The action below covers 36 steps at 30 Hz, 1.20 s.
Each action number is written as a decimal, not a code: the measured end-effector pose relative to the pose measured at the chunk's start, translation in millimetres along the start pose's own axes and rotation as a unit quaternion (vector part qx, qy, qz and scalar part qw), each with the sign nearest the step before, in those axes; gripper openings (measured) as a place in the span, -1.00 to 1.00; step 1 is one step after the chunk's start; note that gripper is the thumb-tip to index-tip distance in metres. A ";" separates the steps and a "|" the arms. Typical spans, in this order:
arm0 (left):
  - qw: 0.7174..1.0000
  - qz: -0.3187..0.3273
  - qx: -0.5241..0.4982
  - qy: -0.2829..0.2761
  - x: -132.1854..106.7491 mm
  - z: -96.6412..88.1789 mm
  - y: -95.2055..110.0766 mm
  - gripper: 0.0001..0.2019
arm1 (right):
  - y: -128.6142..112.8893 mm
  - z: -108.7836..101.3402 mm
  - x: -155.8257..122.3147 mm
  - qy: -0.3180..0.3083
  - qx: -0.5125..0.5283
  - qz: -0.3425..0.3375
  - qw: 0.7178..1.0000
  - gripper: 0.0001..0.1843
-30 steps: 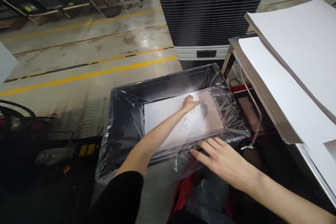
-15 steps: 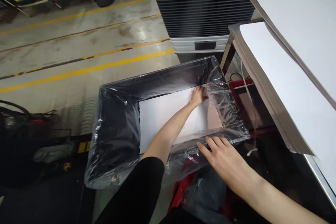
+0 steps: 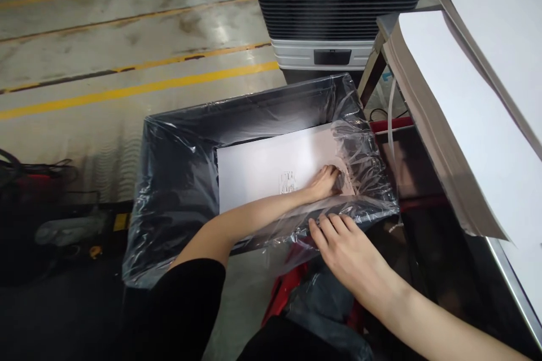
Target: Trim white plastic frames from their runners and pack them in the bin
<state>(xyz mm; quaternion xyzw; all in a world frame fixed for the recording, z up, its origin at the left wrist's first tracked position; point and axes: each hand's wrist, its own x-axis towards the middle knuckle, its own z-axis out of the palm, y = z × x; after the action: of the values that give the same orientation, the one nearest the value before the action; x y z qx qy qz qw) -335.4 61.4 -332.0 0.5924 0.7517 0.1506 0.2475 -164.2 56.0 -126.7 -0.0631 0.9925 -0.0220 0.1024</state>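
A dark box (image 3: 178, 175) lined with clear plastic film (image 3: 359, 152) stands in front of me. White paper sheet (image 3: 262, 163) lies flat on its bottom, with a small printed block in the middle. My left hand (image 3: 325, 181) reaches inside and presses down at the right end of the sheet, where film overlaps it; its fingers are bent and the tips are partly hidden. On the near rim rests my right hand (image 3: 339, 240), its fingers hooked over the edge and the film there.
Stacks of large white sheets (image 3: 453, 96) overhang a metal-edged table (image 3: 514, 287) on the right. A slatted dark unit (image 3: 334, 5) stands behind the box. Red crates lie below, and yellow lines (image 3: 169, 86) mark the floor at left.
My left hand has slid from the sheet's far edge toward me, to its right end, uncovering the printed block. My right hand stays on the near rim. The view has shifted slightly.
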 end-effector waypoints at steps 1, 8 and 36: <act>1.000 0.009 0.001 -0.005 0.7 2.0 2.8 -0.45 | 0.9 -0.9 0.1 -0.003 0.000 -0.001 1.000 -0.41; 0.996 0.075 0.032 -0.037 7.8 1.8 8.4 -0.41 | 3.7 -2.0 0.1 -0.012 -0.001 -0.002 1.000 -0.36; 0.990 -0.071 -0.041 -0.114 4.3 -35.7 14.7 -0.48 | 12.4 0.0 -0.9 -0.008 -0.024 -0.026 0.999 -0.42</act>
<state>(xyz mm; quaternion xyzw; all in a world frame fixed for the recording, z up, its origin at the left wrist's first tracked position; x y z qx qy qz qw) -343.8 71.6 -295.5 0.5401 0.7522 0.0949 0.3655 -164.8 68.4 -127.1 -0.0916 0.9899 -0.0003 0.1077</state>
